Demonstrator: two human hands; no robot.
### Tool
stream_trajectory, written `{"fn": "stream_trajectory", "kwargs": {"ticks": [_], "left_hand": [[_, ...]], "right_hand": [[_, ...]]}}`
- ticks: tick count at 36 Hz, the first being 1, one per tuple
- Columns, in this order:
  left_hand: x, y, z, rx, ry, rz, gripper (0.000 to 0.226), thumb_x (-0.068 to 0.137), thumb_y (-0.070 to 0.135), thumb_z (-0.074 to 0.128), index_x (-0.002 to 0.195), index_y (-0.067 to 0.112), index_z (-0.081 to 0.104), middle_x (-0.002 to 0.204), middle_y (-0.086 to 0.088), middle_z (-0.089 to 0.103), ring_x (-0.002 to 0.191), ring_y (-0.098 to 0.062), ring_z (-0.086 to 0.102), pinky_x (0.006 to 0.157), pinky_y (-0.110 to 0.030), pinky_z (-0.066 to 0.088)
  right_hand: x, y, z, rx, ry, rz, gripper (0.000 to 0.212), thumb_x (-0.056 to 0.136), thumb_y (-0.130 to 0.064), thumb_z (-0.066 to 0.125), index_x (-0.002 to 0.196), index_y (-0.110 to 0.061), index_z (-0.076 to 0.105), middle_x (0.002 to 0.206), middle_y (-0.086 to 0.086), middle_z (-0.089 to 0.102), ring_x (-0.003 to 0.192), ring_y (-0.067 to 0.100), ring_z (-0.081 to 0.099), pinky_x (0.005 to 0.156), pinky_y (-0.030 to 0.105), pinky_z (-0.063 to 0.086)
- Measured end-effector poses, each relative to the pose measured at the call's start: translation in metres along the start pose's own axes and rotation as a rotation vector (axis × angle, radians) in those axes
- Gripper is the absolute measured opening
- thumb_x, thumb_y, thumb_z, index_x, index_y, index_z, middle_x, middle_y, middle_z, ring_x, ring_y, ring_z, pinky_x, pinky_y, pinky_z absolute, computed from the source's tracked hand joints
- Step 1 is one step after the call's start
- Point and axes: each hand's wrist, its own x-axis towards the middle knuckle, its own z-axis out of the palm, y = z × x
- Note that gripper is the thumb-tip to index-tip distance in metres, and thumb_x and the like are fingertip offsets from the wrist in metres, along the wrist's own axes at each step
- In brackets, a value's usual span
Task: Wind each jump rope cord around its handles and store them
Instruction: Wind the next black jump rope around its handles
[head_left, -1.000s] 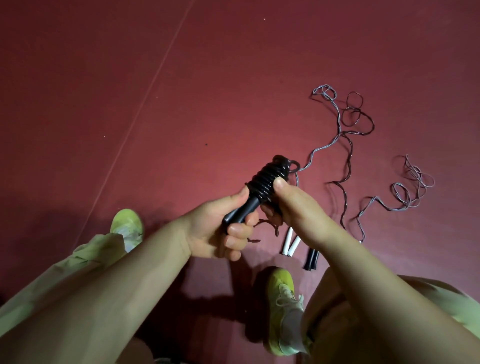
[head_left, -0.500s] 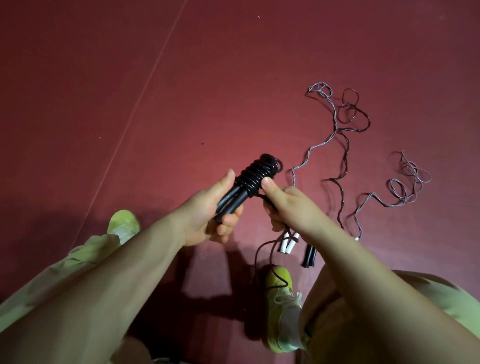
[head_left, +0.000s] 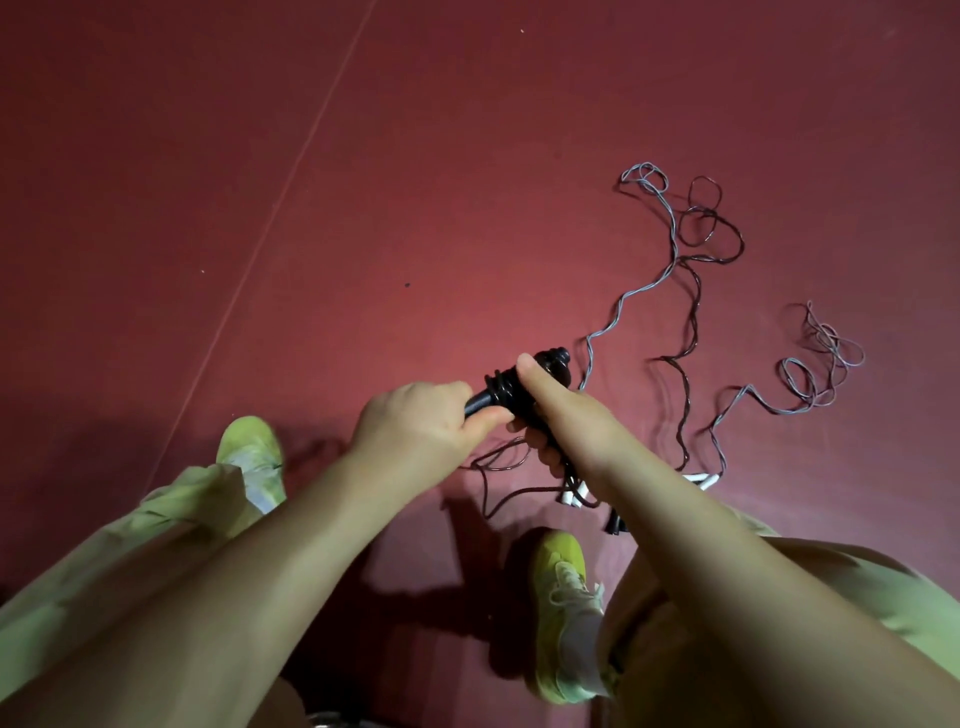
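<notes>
My left hand grips the lower end of a pair of black jump rope handles with black cord coiled round them. My right hand wraps round the coiled part, thumb lying along the top. A loose stretch of dark cord hangs below my hands and loops on the floor. Other ropes lie unwound to the right: a grey cord, a dark cord and a grey tangle. White handles and black handles show under my right forearm.
The floor is dark red with a thin pale line running diagonally at the left. My yellow-green shoes and light trouser legs frame the lower view. Another white handle end peeks out right of my forearm.
My right hand moved from the side of the coil to wrap over it. The left hand turned knuckles up on the handles. More loose cord now lies looped on the floor below.
</notes>
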Motion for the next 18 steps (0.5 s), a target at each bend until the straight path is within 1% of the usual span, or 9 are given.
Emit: {"fn": "stream_trajectory", "kwargs": {"ticks": [2,4,5,7,9,10,12,14,18], "left_hand": [[0.000,0.000,0.003,0.016,0.001,0.024,0.046,0.091,0.065,0.034,0.080,0.021,0.042,0.082,-0.003,0.057,0.089,-0.031,0.057,0.065,-0.032,0.032],[-0.001,-0.002,0.005,-0.103,-0.041,0.020,0.049,0.089,0.065,0.036,0.074,0.018,0.041,0.071,0.002,0.051,0.077,-0.028,0.054,0.062,-0.034,0.033],[-0.002,-0.003,0.006,-0.242,-0.089,0.006,0.051,0.088,0.066,0.036,0.071,0.019,0.043,0.068,0.002,0.052,0.072,-0.025,0.053,0.061,-0.035,0.035],[0.000,-0.006,0.007,-0.653,-0.242,-0.037,0.054,0.085,0.069,0.036,0.072,0.019,0.052,0.065,0.003,0.058,0.063,-0.020,0.055,0.062,-0.034,0.043],[0.000,-0.007,0.003,-1.055,-0.459,-0.128,0.056,0.088,0.064,0.042,0.081,0.011,0.060,0.063,-0.001,0.061,0.055,-0.016,0.056,0.057,-0.026,0.046],[0.000,-0.007,0.001,-1.185,-0.567,-0.157,0.057,0.085,0.062,0.044,0.085,0.008,0.061,0.064,-0.004,0.062,0.053,-0.016,0.056,0.057,-0.026,0.047],[-0.003,-0.007,-0.003,-1.328,-0.758,-0.168,0.061,0.073,0.064,0.043,0.086,0.007,0.062,0.067,-0.006,0.064,0.055,-0.017,0.059,0.061,-0.029,0.051],[-0.006,-0.005,-0.004,-1.466,-0.881,-0.176,0.060,0.070,0.063,0.042,0.084,0.008,0.061,0.065,-0.005,0.063,0.054,-0.015,0.060,0.061,-0.031,0.054],[-0.009,-0.002,-0.007,-1.670,-0.911,-0.214,0.046,0.072,0.056,0.043,0.079,0.012,0.052,0.049,0.006,0.048,0.041,-0.007,0.047,0.052,-0.029,0.055]], "right_hand": [[0.001,0.000,0.002,0.011,0.018,0.008,0.055,0.088,-0.064,0.046,0.073,-0.013,0.062,0.059,-0.001,0.044,0.047,0.013,0.034,0.049,0.028,0.027],[0.002,0.000,0.002,0.012,0.028,-0.005,0.051,0.088,-0.060,0.047,0.072,-0.014,0.061,0.059,-0.001,0.043,0.047,0.014,0.033,0.049,0.028,0.026],[0.003,-0.001,0.001,0.016,0.031,-0.018,0.048,0.088,-0.057,0.047,0.074,-0.014,0.060,0.058,-0.002,0.041,0.047,0.014,0.032,0.049,0.028,0.026],[0.002,-0.001,0.000,0.052,0.032,-0.053,0.039,0.091,-0.049,0.048,0.075,-0.014,0.055,0.057,-0.002,0.038,0.047,0.013,0.028,0.048,0.028,0.023],[0.001,-0.001,-0.001,0.099,0.019,-0.098,0.034,0.093,-0.041,0.047,0.071,-0.016,0.049,0.058,-0.001,0.035,0.049,0.013,0.026,0.049,0.030,0.020],[0.001,-0.002,-0.001,0.106,0.011,-0.129,0.033,0.094,-0.039,0.047,0.070,-0.016,0.046,0.059,0.000,0.035,0.051,0.014,0.026,0.050,0.031,0.020],[-0.001,-0.003,-0.002,0.094,-0.005,-0.203,0.032,0.090,-0.040,0.049,0.069,-0.016,0.046,0.060,0.001,0.036,0.053,0.014,0.029,0.050,0.030,0.022],[-0.002,-0.004,-0.003,0.093,-0.027,-0.268,0.029,0.078,-0.042,0.046,0.071,-0.014,0.048,0.057,0.000,0.039,0.050,0.011,0.033,0.048,0.025,0.027],[0.000,-0.003,-0.004,0.102,-0.115,-0.365,0.032,0.079,-0.042,0.043,0.074,-0.011,0.050,0.060,0.003,0.044,0.053,0.010,0.040,0.053,0.025,0.032]]}}
